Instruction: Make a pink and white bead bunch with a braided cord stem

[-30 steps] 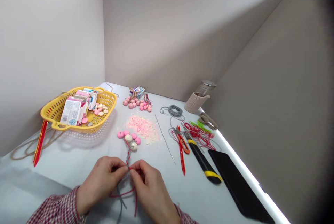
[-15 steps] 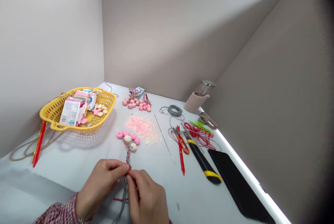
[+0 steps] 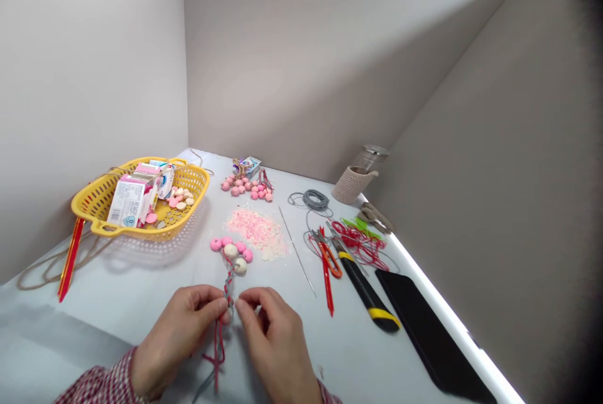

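A red and grey cord braid [image 3: 228, 279] runs down from a small cluster of pink and white beads [image 3: 230, 251] on the table. My left hand [image 3: 176, 327] is closed, pinching the lower end of the braid between thumb and fingers. Just to the right of it, my right hand [image 3: 277, 338] has thumb and forefinger pressed together, with a grey strand seeming to run into the pinch. Red cord ends [image 3: 217, 344] hang below my left fingers, and a grey cord tail [image 3: 203, 386] trails toward me.
Pink and white shavings [image 3: 258, 232] lie behind the beads. A yellow basket [image 3: 136, 231] with boxes stands left. To the right are a long needle [image 3: 298, 253], orange snips [image 3: 331, 259], a black-and-yellow handled tool [image 3: 370, 294] and a black flat case [image 3: 428, 335]. Grey cord [image 3: 315, 199] lies coiled behind.
My right hand has moved slightly up and turned away from the left, leaving a small gap. My left hand has shifted slightly left with the braid. The red ends now hang below it.
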A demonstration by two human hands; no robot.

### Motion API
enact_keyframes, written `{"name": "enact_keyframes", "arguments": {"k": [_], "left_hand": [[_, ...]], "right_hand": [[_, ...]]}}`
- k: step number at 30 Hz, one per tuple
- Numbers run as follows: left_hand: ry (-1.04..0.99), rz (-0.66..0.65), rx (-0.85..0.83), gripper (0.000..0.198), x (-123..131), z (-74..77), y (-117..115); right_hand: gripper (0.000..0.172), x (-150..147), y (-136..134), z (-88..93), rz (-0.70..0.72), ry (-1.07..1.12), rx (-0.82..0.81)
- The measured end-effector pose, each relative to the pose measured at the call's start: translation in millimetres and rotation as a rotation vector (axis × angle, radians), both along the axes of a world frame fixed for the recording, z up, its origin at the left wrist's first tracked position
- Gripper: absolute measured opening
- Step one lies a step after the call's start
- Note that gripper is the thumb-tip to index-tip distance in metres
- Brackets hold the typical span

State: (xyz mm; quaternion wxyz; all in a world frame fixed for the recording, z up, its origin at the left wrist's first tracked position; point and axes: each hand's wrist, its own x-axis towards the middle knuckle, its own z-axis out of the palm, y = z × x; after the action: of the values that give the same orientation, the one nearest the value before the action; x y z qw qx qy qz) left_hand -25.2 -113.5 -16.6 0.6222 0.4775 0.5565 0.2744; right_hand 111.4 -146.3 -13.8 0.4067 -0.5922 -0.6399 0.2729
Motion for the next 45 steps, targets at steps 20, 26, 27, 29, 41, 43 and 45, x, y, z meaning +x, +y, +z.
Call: {"name": "enact_keyframes", "arguments": {"k": [20,26,27,29,41,43,45], "left_hand": [[0.758,-0.264,0.588,0.019,-12,28.3,1],[0.879,-0.251,0.759,0.024,-11,11.7,-18],[0.875,-0.244,0.79,0.025,-11,6.9,-21],[0.809,-0.239,0.836,0.026,-11,-1.6,-26],[0.324,-0.231,0.579,0.019,-15,5.5,-29],[0.312,-0.031,0.523,0.021,-17,9.2,-23],[0.298,0.074,0.427,0.024,-17,10.1,-15]], "right_hand": [[0.008,-10,20,-4.0,0.061,0.401,-0.484],[0.012,-20,19,-12.8,0.0,0.499,-0.504],[0.013,-22,18,-13.5,-0.01,0.535,-0.499],[0.014,-23,17,-13.6,-0.006,0.602,-0.48],[0.015,-19,10,-5.4,0.025,0.739,-0.56],[0.013,-18,11,-5.3,0.037,0.72,-0.556],[0.013,-18,12,-5.5,0.056,0.705,-0.561]]}}
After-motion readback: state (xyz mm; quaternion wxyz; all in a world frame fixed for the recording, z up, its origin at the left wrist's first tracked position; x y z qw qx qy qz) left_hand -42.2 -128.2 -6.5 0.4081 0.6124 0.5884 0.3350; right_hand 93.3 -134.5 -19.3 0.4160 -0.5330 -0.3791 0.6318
